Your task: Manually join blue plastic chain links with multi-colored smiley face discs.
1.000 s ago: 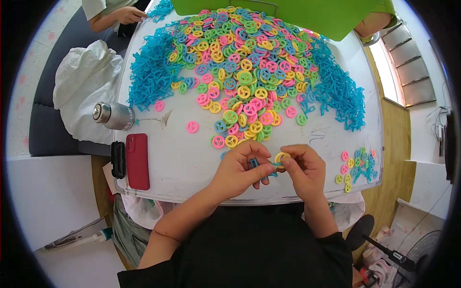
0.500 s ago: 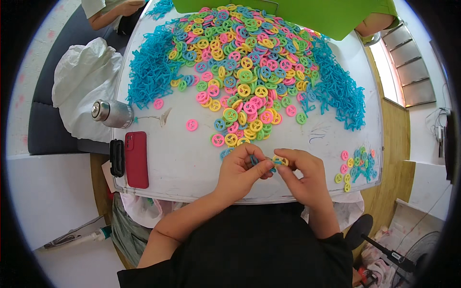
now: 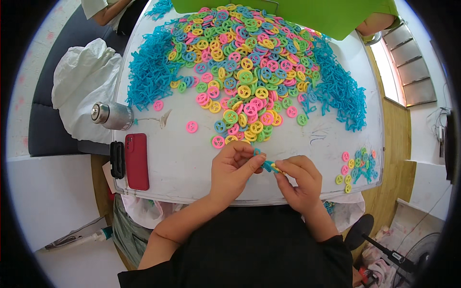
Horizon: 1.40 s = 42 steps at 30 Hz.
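Over the near part of the table, my left hand (image 3: 233, 169) pinches a small blue plastic frame piece (image 3: 266, 166) between thumb and fingers. My right hand (image 3: 301, 182) grips a yellow wheel (image 3: 275, 167), seen nearly edge-on, against the right end of that piece. Fingertips cover much of both parts; whether the wheel is seated on the piece I cannot tell. Just beyond my hands spreads a big heap of pink, yellow, green and blue spoked wheels (image 3: 249, 96). Heaps of blue frame pieces flank it, one at left (image 3: 151, 67) and another at right (image 3: 338, 81).
A red phone (image 3: 137, 161), a black case-like object (image 3: 117, 160) and a metal flask (image 3: 113, 115) occupy the table's left edge. Several wheels and blue pieces form a small cluster (image 3: 363, 165) at right. A green board (image 3: 297, 17) and other people's arms are at the far side.
My left hand has shifted slightly left and the right hand slightly down. The yellow wheel has turned from face-up to nearly edge-on, and more of the blue frame piece shows.
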Available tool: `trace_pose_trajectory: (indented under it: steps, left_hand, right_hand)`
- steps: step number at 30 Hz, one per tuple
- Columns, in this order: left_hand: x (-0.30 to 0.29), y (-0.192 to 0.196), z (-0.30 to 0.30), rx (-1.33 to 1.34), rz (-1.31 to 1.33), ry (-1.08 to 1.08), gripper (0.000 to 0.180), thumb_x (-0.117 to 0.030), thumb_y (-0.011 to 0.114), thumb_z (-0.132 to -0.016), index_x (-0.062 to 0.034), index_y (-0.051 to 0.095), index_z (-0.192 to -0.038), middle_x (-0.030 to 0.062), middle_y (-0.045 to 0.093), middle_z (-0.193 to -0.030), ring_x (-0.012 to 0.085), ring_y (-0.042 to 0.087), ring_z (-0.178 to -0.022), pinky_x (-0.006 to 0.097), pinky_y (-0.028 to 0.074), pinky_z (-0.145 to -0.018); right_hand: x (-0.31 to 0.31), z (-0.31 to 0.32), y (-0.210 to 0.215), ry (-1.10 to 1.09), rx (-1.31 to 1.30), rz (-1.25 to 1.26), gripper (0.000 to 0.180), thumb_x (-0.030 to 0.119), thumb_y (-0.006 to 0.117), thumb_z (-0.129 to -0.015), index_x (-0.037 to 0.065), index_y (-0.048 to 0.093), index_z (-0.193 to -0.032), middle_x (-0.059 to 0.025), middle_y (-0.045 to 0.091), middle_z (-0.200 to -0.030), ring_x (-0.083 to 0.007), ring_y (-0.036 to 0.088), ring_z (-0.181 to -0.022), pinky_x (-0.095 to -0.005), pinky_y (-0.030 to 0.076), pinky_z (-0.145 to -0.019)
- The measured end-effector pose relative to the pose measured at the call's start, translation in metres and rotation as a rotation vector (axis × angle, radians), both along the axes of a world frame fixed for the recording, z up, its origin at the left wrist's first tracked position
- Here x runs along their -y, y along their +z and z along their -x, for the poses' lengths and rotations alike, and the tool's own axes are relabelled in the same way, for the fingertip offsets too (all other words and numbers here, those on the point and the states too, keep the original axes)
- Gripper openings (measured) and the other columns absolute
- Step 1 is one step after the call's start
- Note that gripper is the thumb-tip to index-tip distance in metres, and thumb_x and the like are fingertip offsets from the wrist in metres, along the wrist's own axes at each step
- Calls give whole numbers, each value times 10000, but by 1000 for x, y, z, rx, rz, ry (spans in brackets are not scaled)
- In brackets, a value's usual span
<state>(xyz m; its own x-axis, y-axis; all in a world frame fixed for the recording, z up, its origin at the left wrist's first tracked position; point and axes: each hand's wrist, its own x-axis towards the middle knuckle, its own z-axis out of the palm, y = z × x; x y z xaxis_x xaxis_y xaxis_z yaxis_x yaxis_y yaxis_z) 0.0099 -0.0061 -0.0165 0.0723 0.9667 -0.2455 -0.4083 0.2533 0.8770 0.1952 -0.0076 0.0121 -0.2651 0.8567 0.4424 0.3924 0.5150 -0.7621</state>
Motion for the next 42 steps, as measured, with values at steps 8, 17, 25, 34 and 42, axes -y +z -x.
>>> trace_pose_trajectory:
  steps: [8,17,25,34,42]
  left_hand:
    - [-1,1,6,-199,-160,-43,165,-24,608,-970,17,630,-1129,102,718,-971,127,686,-807,276,582,-704]
    - [-4,2,11,-189,-43,-164,190,-70,614,-980,-2,629,-1156,76,712,-929,108,664,-747,249,542,-636]
    - [-7,-1,11,-103,15,-183,215,-75,628,-971,-11,616,-1176,76,713,-952,105,657,-749,245,533,-652]
    - [-3,-10,9,-299,-146,-244,193,-59,652,-957,-20,617,-1142,50,693,-978,110,643,-893,263,506,-804]
    - [6,0,0,-221,-247,-178,145,-112,656,-962,-20,637,-1071,27,683,-936,84,622,-863,249,499,-778]
  right_hand:
    - [-56,-16,-30,-208,75,338,260,65,694,-871,42,668,-1129,-66,649,-969,-141,625,-776,-288,506,-623]
    - [-86,-3,-56,-242,476,-117,310,104,766,-761,76,698,-1062,-63,619,-903,-260,633,-782,-348,522,-659]
    - [-87,-13,-54,-239,502,-203,253,83,750,-782,78,712,-1032,-61,654,-904,-226,650,-791,-326,532,-671]
    - [-24,-16,9,23,-18,415,211,-27,659,-850,12,710,-1051,-68,692,-843,-129,649,-739,-232,503,-683]
    - [-11,-11,8,108,-38,336,178,-59,680,-839,-15,699,-1010,-98,699,-901,-161,672,-845,-265,538,-763]
